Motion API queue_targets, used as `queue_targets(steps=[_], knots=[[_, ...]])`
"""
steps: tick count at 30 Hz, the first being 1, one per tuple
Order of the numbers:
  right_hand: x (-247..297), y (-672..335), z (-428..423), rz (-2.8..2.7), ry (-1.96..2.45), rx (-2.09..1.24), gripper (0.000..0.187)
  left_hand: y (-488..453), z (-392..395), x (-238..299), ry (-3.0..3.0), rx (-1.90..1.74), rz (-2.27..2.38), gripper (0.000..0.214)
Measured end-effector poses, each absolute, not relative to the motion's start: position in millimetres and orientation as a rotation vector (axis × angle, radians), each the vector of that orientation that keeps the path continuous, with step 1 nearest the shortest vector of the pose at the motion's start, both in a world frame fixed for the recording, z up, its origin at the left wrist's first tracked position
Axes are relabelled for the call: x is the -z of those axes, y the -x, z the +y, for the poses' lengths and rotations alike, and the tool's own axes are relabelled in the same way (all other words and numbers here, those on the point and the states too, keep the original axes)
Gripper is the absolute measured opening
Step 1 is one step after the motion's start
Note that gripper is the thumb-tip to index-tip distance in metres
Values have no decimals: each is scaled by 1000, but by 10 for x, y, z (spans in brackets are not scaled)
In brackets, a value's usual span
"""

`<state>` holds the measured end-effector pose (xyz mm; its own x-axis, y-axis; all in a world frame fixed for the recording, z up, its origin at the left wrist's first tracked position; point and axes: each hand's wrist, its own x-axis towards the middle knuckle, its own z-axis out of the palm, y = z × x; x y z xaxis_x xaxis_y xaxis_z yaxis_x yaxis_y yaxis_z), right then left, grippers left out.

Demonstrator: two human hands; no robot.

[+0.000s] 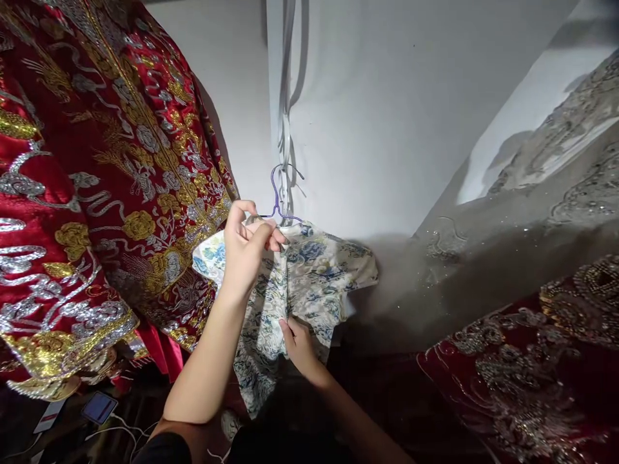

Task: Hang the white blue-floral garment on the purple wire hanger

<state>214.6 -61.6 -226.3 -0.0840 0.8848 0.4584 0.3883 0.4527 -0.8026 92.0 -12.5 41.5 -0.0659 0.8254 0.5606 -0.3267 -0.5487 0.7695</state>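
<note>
A white short-sleeved shirt (319, 258) with a blue floral print hangs on a thin purple hanger (276, 193) before me. My left hand (246, 241) is at its neckline, with thumb and fingers pinched on the top of the front edge. Lower down, my right hand (297, 345) grips the same front edge between thumb and fingers. The shirt's front edge runs nearly straight between the two hands. Whether a button or zip sits under my fingertips is hidden.
Red jackets with gold and silver embroidery (120, 161) hang close on the left. A dark red beaded garment (527, 367) and sheer sequinned fabric (445, 258) are on the right. A phone (99, 407) with white cables lies at lower left. A white wall (367, 116) stands behind.
</note>
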Motion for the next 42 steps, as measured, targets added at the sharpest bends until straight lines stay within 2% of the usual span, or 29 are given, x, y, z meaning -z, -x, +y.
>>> queue_targets(steps=[2,5,9,11,13,16,22,26,31,35,42], knots=[[2065,-2199,-585,-1680,1068,-631,36,-915,-156,-357,-1406,-1668,582,27],[1483,-2329,-463,-1525,970,-625,22,-904,-198,-192,-1437,-1595,615,25],[509,-2456,-176,-1577,857,-433,38,-900,-221,-102,-1458,-1589,633,28],[175,-2455,-38,-1778,849,-325,26,-914,-223,-103,-1443,-1608,653,29],[1,-2413,55,-1891,877,-206,17,-940,-212,-66,-1402,-1649,688,30],[-86,-2340,100,-1869,902,-128,19,-992,-177,165,-1319,-1710,761,36],[-250,-2704,30,-1391,731,-160,19,-1022,-191,933,-1251,-1517,932,35],[-119,-3326,-12,-1181,662,-284,23,-912,-53,865,-1325,-1762,1032,36],[470,-3784,-75,-637,522,-872,20,-671,433,487,-1416,-2005,1308,51],[1046,-3715,-87,-382,496,-1072,8,-479,571,430,-1674,-1870,1606,32],[1622,-3385,172,-422,693,-1189,16,-151,380,230,-1687,-1863,1546,20]])
